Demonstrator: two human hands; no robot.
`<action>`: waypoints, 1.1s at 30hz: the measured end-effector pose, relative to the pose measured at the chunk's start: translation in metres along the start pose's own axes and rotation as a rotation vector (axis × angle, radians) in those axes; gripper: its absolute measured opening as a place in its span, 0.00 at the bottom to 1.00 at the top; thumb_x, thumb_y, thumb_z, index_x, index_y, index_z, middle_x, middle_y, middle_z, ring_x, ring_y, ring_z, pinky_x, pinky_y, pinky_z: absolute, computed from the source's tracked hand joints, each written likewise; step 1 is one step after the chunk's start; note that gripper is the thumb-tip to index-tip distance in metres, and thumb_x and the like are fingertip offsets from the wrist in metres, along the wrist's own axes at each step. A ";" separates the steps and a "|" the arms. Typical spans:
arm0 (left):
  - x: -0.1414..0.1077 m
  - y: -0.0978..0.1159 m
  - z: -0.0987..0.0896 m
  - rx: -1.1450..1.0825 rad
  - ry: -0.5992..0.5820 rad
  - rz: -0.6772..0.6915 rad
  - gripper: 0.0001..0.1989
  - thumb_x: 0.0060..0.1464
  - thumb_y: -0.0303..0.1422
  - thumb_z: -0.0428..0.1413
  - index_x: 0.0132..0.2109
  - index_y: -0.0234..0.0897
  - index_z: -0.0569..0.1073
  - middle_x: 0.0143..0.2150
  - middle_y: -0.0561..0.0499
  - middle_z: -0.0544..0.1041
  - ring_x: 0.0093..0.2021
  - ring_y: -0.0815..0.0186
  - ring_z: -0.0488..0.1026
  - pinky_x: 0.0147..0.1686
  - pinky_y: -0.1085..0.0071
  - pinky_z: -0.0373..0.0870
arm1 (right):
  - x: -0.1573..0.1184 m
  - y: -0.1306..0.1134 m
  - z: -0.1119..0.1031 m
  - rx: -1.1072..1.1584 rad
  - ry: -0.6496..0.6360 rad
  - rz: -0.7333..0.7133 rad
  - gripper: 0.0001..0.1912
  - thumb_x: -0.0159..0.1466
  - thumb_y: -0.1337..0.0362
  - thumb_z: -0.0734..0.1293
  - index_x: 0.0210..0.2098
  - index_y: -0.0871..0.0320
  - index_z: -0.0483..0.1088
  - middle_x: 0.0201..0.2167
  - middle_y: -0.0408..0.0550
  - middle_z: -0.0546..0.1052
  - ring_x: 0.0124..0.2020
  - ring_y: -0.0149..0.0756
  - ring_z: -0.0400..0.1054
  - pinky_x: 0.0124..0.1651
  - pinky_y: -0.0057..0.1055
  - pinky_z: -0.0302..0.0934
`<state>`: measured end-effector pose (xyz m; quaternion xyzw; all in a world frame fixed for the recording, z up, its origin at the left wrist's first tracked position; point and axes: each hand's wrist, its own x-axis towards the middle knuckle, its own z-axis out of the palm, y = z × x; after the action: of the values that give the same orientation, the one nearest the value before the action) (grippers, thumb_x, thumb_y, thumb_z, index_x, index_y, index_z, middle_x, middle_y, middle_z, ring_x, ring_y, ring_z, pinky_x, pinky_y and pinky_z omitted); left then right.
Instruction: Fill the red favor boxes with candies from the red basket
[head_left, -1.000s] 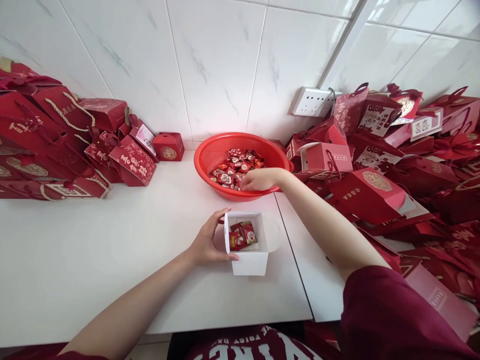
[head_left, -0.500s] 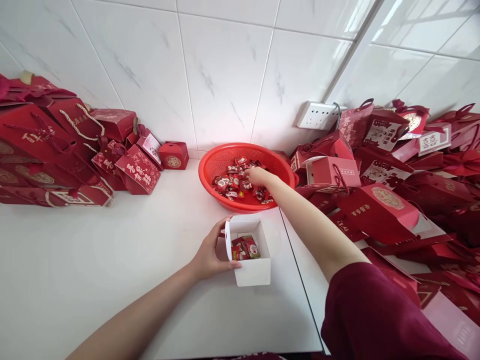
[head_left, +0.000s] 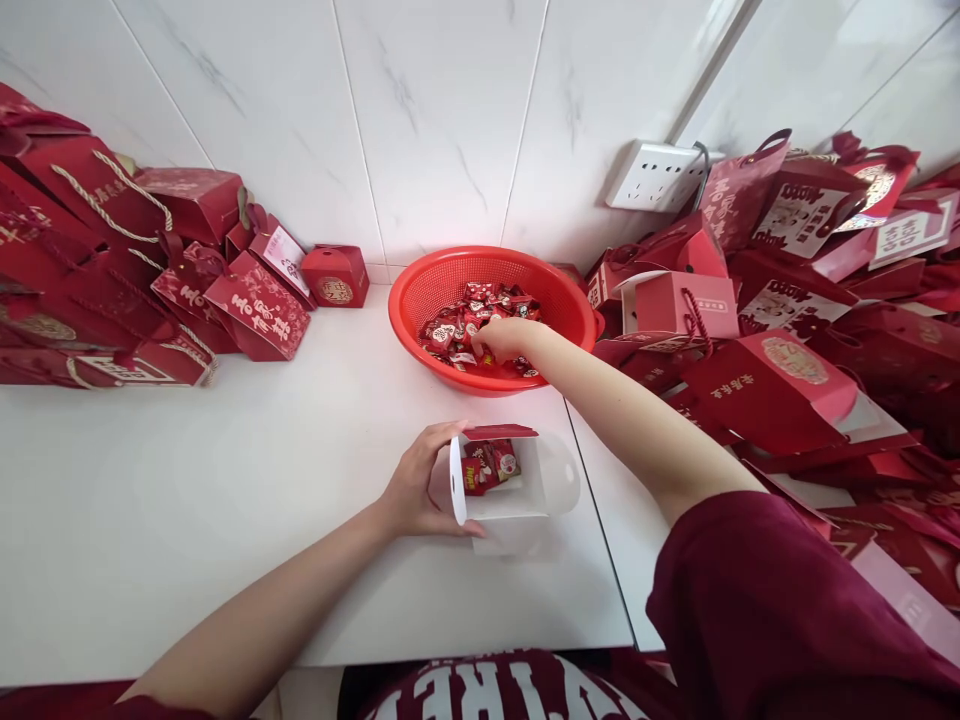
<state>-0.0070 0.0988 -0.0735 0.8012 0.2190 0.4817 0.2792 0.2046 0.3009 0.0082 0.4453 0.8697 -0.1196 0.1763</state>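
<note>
In the head view, my left hand (head_left: 425, 487) grips the left side of an open box (head_left: 517, 505), white inside, with its flaps spread. A few red wrapped candies (head_left: 490, 466) lie in the box. Beyond it stands a red plastic basket (head_left: 424, 362) holding many small wrapped candies (head_left: 448, 333). My right hand (head_left: 504, 340) reaches down into the basket, fingers bent and pressed among the candies. What those fingertips hold is too small and hidden to make out.
Red gift boxes (head_left: 259, 306) are stacked at the left, with one small red box (head_left: 335, 276) beside them. A large pile of red boxes (head_left: 780, 390) fills the right. A power socket (head_left: 660, 177) is on the tiled wall behind.
The view has tilted down, showing my shirt. The box's flaps have spread further, with a red-backed one at the far side. My right hand has shifted slightly left among the candies.
</note>
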 end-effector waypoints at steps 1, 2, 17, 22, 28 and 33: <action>0.000 0.000 0.000 -0.010 0.001 -0.022 0.61 0.31 0.53 0.73 0.69 0.46 0.55 0.61 0.36 0.68 0.60 0.43 0.69 0.58 0.45 0.69 | 0.000 0.001 0.000 -0.011 -0.009 0.005 0.24 0.51 0.73 0.74 0.48 0.54 0.76 0.47 0.52 0.79 0.44 0.46 0.73 0.40 0.30 0.62; 0.000 0.000 0.000 -0.018 0.001 -0.043 0.60 0.31 0.53 0.73 0.69 0.46 0.55 0.61 0.36 0.68 0.60 0.43 0.69 0.58 0.45 0.69 | 0.000 0.001 0.000 -0.018 -0.016 0.005 0.22 0.52 0.71 0.74 0.47 0.54 0.76 0.47 0.52 0.78 0.44 0.46 0.73 0.40 0.30 0.62; 0.001 0.000 0.000 -0.062 -0.003 -0.100 0.58 0.32 0.51 0.73 0.68 0.46 0.56 0.62 0.36 0.67 0.61 0.42 0.68 0.57 0.47 0.69 | -0.003 0.006 -0.001 0.090 0.050 0.022 0.12 0.68 0.58 0.65 0.47 0.53 0.76 0.48 0.50 0.79 0.46 0.42 0.73 0.45 0.29 0.62; 0.000 0.000 0.000 -0.090 0.006 -0.141 0.58 0.33 0.51 0.73 0.68 0.46 0.56 0.63 0.36 0.66 0.61 0.42 0.68 0.58 0.47 0.69 | -0.002 0.021 0.001 0.121 0.191 0.131 0.17 0.69 0.68 0.58 0.53 0.59 0.71 0.54 0.55 0.77 0.49 0.44 0.73 0.47 0.30 0.62; 0.001 0.001 0.000 -0.123 0.010 -0.162 0.57 0.34 0.50 0.73 0.69 0.47 0.56 0.63 0.37 0.66 0.62 0.42 0.68 0.59 0.45 0.68 | -0.001 0.035 0.005 0.112 0.230 0.213 0.22 0.64 0.73 0.61 0.57 0.60 0.68 0.52 0.58 0.78 0.47 0.48 0.74 0.46 0.33 0.64; 0.002 0.001 -0.001 -0.108 0.013 -0.173 0.56 0.35 0.50 0.72 0.69 0.47 0.56 0.63 0.38 0.66 0.60 0.42 0.69 0.57 0.46 0.70 | 0.002 0.031 0.003 0.075 0.182 0.155 0.18 0.65 0.65 0.66 0.55 0.57 0.70 0.55 0.55 0.76 0.51 0.47 0.73 0.49 0.31 0.64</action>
<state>-0.0070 0.0992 -0.0715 0.7599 0.2627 0.4723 0.3613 0.2292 0.3189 0.0032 0.5262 0.8401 -0.0971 0.0889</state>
